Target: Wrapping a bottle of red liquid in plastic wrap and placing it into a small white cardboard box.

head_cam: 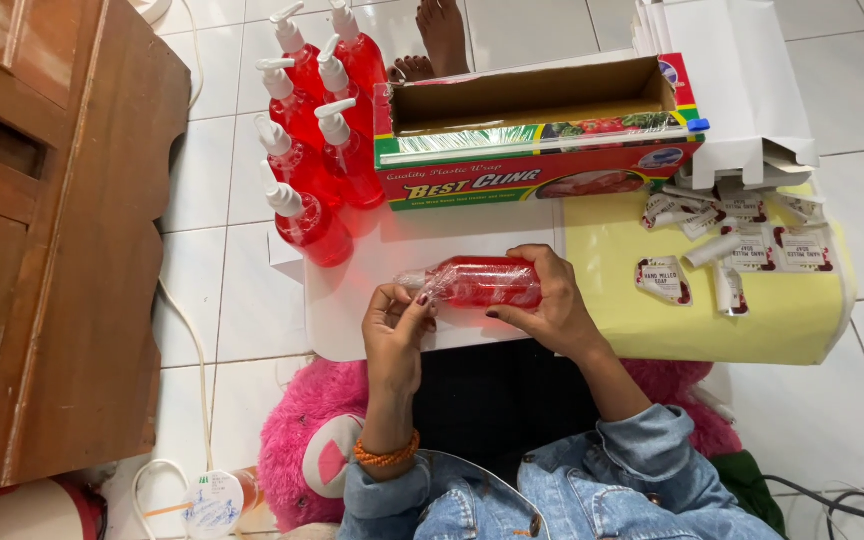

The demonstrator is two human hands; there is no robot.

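Observation:
A red pump bottle (482, 282) lies on its side over a white board (352, 320), wrapped in clear plastic film. My right hand (550, 305) grips its base end from the right. My left hand (396, 325) pinches the bunched film at the bottle's pump end with thumb and fingertips. An open red and green box of cling film (537, 135) lies just beyond the bottle.
Several red pump bottles (312, 130) stand at the back left on the tiled floor. Small printed labels (742, 245) are scattered on a yellow board (652, 320) at right. A wooden cabinet (52, 240) fills the left. Another person's bare foot (442, 35) shows at the top. A pink plush cushion (312, 440) lies beneath me.

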